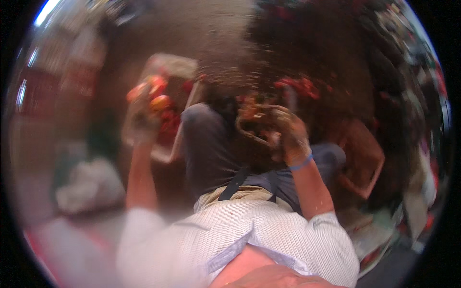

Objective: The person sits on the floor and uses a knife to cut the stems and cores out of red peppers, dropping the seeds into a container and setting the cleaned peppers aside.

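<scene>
My left hand (pixel 145 117) is over a pale-rimmed crate (pixel 174 61) beside my left knee, smeared by motion. Round orange-red pieces (pixel 160 102), like peppers or tomatoes, show at its fingers. Whether they are held or only touched cannot be told. More red pieces (pixel 169 122) lie inside the crate. Between my knees, my right hand (pixel 290 132) has curled fingers and a blue band (pixel 301 162) at the wrist. From it a flat grey blade-like tool (pixel 291 97) points away from me. Next to this hand is a rimmed container (pixel 249 137) with brownish-orange scraps.
Scattered red pieces (pixel 300 87) lie on the dark ground beyond my right hand. An orange-brown bin (pixel 367 163) stands beyond my right knee. A whitish bag (pixel 89 185) sits at the left. Blurred stacked goods line both sides.
</scene>
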